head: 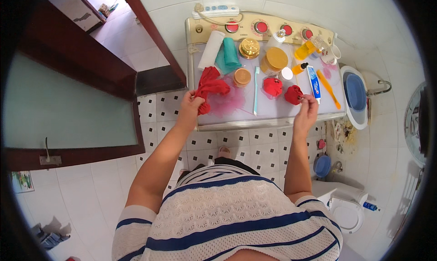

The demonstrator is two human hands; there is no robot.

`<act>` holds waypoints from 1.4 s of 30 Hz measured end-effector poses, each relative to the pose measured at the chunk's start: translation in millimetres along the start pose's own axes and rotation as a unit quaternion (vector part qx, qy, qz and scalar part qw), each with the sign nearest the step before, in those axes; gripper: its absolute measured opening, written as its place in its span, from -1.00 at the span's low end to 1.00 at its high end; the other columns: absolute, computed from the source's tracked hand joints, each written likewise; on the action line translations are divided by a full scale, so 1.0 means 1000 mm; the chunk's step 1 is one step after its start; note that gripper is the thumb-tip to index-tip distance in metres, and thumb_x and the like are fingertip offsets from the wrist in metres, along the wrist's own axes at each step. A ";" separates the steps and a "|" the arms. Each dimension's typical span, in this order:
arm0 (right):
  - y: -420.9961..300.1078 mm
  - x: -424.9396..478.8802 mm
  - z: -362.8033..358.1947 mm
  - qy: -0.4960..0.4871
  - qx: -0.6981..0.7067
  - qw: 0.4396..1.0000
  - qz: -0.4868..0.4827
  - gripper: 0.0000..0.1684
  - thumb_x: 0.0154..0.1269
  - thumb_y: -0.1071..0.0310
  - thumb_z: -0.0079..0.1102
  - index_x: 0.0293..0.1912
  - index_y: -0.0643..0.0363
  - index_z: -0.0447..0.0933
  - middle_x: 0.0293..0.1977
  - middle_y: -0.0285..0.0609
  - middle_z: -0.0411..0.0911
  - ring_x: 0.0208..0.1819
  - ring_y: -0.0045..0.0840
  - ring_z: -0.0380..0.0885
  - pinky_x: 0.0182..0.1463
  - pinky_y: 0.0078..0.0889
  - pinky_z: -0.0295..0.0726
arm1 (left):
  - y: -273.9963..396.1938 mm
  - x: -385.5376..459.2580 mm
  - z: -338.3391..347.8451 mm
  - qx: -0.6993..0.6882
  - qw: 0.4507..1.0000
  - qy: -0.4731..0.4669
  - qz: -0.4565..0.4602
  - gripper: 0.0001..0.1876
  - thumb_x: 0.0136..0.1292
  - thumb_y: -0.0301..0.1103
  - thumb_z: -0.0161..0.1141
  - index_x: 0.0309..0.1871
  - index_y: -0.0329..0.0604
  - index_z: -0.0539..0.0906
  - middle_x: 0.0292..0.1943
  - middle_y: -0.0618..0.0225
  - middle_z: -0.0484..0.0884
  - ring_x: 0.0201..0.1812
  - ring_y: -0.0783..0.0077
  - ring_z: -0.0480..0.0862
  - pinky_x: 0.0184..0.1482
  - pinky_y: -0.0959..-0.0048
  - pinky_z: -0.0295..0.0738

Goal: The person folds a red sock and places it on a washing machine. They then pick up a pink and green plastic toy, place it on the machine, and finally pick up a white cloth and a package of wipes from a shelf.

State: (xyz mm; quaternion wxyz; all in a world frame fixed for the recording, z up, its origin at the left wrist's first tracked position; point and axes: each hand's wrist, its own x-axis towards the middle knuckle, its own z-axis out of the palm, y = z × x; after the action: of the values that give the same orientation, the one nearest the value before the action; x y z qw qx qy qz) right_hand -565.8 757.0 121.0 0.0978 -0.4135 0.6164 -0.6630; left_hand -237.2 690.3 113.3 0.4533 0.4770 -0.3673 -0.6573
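At the left front of the washing machine's top, my left hand (189,107) grips a crumpled red cloth (211,84). My right hand (307,111) pinches the edge of a balled red cloth item (293,95) near the front right. Just left of it lies a similar red balled item (272,86). A pale blue toothbrush (256,92) lies between the hands. Beyond my right hand are a toothpaste tube (314,83) and an orange razor-like handle (329,89). A jar with a copper-coloured lid (242,77) stands near the red cloth.
Rolled teal cloth (231,52), a white roll (211,50), gold-lidded jars (276,60), a pump bottle (277,38) and a yellow bottle (306,49) stand farther back. A power strip (216,11) sits behind. At right is a sink with a blue basin (355,92); at left, a door (71,100).
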 end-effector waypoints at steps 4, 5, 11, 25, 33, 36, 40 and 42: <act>-0.052 -0.046 0.055 -0.279 0.139 0.948 0.072 -0.83 0.29 0.46 -0.03 -0.13 0.24 0.44 -0.37 -0.25 0.46 -0.31 -0.62 0.43 -0.23 -0.60 0.42 | 0.041 -0.030 0.001 -0.345 0.930 -0.111 -0.051 -0.66 0.19 -0.51 -0.06 0.06 -0.38 0.33 -0.08 0.15 0.50 -0.03 0.28 0.52 0.03 0.34 0.44; -0.072 -0.060 0.070 -0.360 0.121 0.921 0.090 -0.81 0.27 0.43 0.01 -0.11 0.23 0.43 -0.35 -0.25 0.46 -0.30 -0.60 0.43 -0.24 -0.58 0.44 | 0.048 -0.042 0.003 -0.383 0.915 -0.116 -0.055 -0.64 0.20 -0.50 -0.06 0.08 -0.39 0.31 -0.05 0.13 0.50 0.00 0.27 0.50 0.05 0.33 0.43; -0.149 -0.117 0.142 -0.482 0.147 0.863 -0.037 -0.65 0.15 0.47 0.11 -0.03 0.23 0.36 -0.23 -0.12 0.46 -0.25 -0.51 0.48 -0.25 -0.52 0.47 | 0.063 -0.096 -0.008 -0.370 0.927 -0.059 0.001 -0.61 0.23 -0.48 -0.08 0.16 -0.26 0.31 0.14 0.22 0.40 0.13 0.31 0.42 0.16 0.31 0.34; -0.221 -0.220 0.177 -0.621 0.209 0.753 -0.064 -0.87 0.20 0.50 0.03 -0.22 0.24 0.42 -0.37 -0.18 0.49 -0.33 -0.51 0.48 -0.25 -0.57 0.44 | 0.064 -0.241 -0.087 0.083 0.961 0.055 0.258 -0.43 0.29 -0.23 0.10 0.31 -0.17 0.20 0.13 0.37 0.35 0.12 0.58 0.33 0.09 0.57 0.29; -0.285 -0.277 0.175 -0.621 0.341 0.684 0.173 -0.93 0.34 0.41 -0.06 -0.22 0.19 0.38 -0.33 -0.37 0.43 -0.33 -0.75 0.36 -0.20 -0.70 0.38 | 0.032 -0.332 -0.198 0.262 0.814 0.415 0.309 -0.81 0.29 -0.35 0.05 -0.24 -0.28 0.59 -0.07 0.20 0.43 -0.26 0.45 0.51 -0.18 0.54 0.40; -0.305 -0.296 0.175 -0.633 0.444 0.597 0.213 -0.93 0.34 0.45 -0.09 -0.20 0.22 0.35 -0.31 -0.31 0.40 -0.31 -0.70 0.38 -0.17 -0.65 0.39 | 0.026 -0.375 -0.226 -0.010 0.924 0.343 0.170 -0.72 0.33 -0.22 -0.01 -0.28 -0.25 0.59 -0.17 0.23 0.53 -0.38 0.51 0.52 -0.39 0.60 0.38; -0.317 -0.336 0.167 -0.690 0.442 0.569 0.066 -0.93 0.29 0.46 -0.01 -0.23 0.22 0.35 -0.30 -0.29 0.38 -0.26 -0.62 0.35 -0.12 -0.61 0.35 | 0.016 -0.399 -0.232 -0.247 0.957 0.141 0.052 -0.60 0.37 -0.04 -0.13 -0.11 -0.22 0.52 -0.25 0.19 0.60 -0.50 0.60 0.48 -0.55 0.70 0.27; -0.315 -0.348 0.158 -0.752 0.386 0.534 0.017 -0.94 0.28 0.50 -0.01 -0.23 0.23 0.36 -0.30 -0.29 0.37 -0.25 -0.63 0.35 -0.12 -0.62 0.35 | 0.023 -0.414 -0.230 -0.355 0.928 0.091 0.067 -0.57 0.35 0.02 -0.11 -0.04 -0.19 0.46 -0.29 0.22 0.59 -0.52 0.63 0.44 -0.54 0.69 0.25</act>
State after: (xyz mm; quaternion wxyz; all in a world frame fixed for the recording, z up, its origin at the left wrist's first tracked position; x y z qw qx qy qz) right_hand -117.6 932.8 238.8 0.6864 -0.6716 0.0066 -0.2789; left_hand 44.6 1063.0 192.5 0.6672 0.3167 -0.0980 -0.6670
